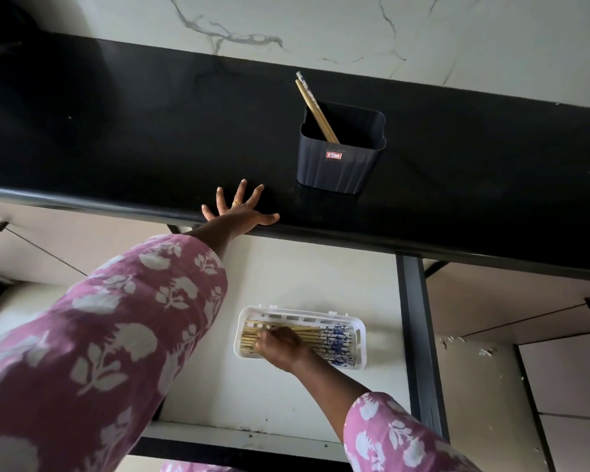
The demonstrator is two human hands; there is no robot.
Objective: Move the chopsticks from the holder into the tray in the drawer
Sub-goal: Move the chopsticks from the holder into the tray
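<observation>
1. Chopsticks (331, 342) lie side by side in a white slotted tray (360, 330). Their plain wooden ends point left and their blue-and-white patterned ends point right.
2. The tray sits on the pale floor of the open drawer (286, 277), below the front edge of the countertop and toward the drawer's right side.
3. My right hand (280, 345) reaches down into the tray and rests on the wooden ends of the chopsticks. Its fingers are bent down over them; I cannot tell whether they pinch any or only touch them.
4. My left hand (241, 212) lies palm down on the front edge of the black countertop (116, 131), fingers and thumb spread wide, holding nothing. A ring shows on one finger.
5. A dark ribbed holder (338, 168) stands upright on the countertop, near my left hand on its right side and not touching it. A small red-and-white sticker is on its front.
6. A leaning pair (312, 103) of chopsticks stands inside the holder, the tops tilted to the upper left above its rim. One is plain wood and the other has a patterned top.
7. Both my arms wear pink sleeves (116, 318) printed with white flowers.
8. Behind the countertop is a white marble-look wall (321, 22) with grey veins. Cabinet fronts (525, 301) with dark handles flank the drawer.
</observation>
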